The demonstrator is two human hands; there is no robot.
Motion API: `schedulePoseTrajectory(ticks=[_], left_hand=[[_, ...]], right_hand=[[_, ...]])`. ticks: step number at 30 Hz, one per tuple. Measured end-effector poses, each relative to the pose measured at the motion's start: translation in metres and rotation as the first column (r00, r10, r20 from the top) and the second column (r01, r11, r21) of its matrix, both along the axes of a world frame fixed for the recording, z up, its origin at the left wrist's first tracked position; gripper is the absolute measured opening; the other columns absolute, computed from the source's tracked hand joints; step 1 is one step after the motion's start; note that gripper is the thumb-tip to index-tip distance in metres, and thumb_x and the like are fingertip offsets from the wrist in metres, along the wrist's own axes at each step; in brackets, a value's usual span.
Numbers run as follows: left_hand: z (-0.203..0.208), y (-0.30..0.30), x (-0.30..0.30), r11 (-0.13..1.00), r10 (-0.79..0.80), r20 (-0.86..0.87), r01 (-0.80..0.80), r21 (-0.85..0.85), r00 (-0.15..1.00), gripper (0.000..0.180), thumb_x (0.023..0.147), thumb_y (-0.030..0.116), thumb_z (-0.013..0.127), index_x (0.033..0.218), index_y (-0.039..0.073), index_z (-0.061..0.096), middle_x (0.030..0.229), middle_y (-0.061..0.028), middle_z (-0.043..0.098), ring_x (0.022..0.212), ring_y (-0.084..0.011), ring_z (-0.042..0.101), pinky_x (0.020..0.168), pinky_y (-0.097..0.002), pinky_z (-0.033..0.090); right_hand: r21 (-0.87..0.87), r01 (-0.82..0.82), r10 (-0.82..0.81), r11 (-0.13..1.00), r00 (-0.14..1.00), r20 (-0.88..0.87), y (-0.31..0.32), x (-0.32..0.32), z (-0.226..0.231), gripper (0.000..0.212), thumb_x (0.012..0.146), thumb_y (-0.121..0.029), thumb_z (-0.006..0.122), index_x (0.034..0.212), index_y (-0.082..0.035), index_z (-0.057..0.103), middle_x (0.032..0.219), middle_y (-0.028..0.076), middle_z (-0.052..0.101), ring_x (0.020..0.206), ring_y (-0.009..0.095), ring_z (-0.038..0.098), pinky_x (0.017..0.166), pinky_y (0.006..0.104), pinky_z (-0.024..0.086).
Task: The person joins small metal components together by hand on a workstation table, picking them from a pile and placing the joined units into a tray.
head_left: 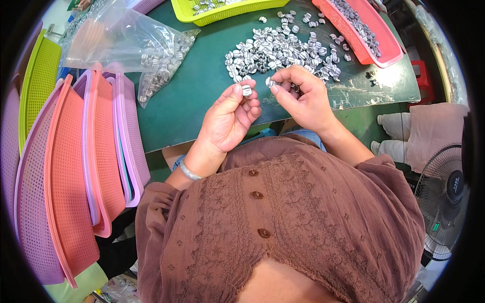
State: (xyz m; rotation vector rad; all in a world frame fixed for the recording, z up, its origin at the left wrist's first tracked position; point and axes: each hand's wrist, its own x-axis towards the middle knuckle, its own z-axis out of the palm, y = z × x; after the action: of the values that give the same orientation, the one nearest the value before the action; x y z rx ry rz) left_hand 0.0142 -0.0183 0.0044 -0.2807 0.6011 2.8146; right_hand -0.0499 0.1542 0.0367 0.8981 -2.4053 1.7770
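My left hand [230,113] is raised just past the table's near edge, palm up. Between its thumb and forefinger it pinches a small ridged silver metal piece [246,91]. My right hand [304,98] is close beside it, thumb and forefinger closed on another small silver piece [271,82]. More small pieces seem tucked under its curled fingers, partly hidden. Beyond both hands a loose pile of the same silver pieces [275,48] is spread over the green table [202,101].
A clear plastic bag [166,48] of silver pieces lies at the left. A yellow-green basket [227,16] and a pink basket [386,59] stand at the far side. Stacked purple and coral baskets [65,202] fill the left; a black fan [444,187] stands at right.
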Motion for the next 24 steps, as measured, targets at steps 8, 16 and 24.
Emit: schedulePoseTrajectory(ticks=[8,16,24], left_hand=[[0.0034,0.0027,0.002,0.991,-0.001,-0.084,-0.01,-0.134,0.996,0.026,0.094,0.021,0.049,0.11,0.001,0.055,0.09,-0.0048,0.055,0.081,-0.0146,0.051,0.073,-0.0274,0.045],[0.0007,0.0011,0.0021,0.99,-0.011,-0.114,-0.005,-0.141,0.993,0.024,0.093,0.018,0.05,0.111,0.003,0.056,0.092,-0.0047,0.057,0.085,-0.0153,0.054,0.077,-0.0286,0.046],[0.002,0.0013,0.0023,0.99,0.002,-0.103,-0.016,-0.142,0.995,0.024,0.093,0.016,0.05,0.112,0.003,0.056,0.091,-0.004,0.058,0.083,-0.0142,0.055,0.076,-0.0281,0.048]], right_hand=[[0.007,-0.024,0.025,1.0,0.999,-0.033,0.0003,0.0003,0.0007,0.012,0.075,-0.005,0.066,0.085,-0.001,0.061,0.073,0.002,0.052,0.059,0.007,0.048,0.049,0.0207,0.038],[0.014,-0.032,0.033,0.999,0.999,-0.037,0.0005,0.0005,0.0011,0.012,0.075,-0.003,0.066,0.086,-0.001,0.061,0.073,0.002,0.052,0.059,0.007,0.048,0.048,0.0207,0.038],[0.006,-0.051,0.051,0.999,0.998,-0.04,0.0003,0.0005,-0.0001,0.014,0.077,-0.001,0.064,0.09,0.0,0.06,0.075,0.0,0.05,0.06,0.004,0.044,0.049,0.0173,0.035]])
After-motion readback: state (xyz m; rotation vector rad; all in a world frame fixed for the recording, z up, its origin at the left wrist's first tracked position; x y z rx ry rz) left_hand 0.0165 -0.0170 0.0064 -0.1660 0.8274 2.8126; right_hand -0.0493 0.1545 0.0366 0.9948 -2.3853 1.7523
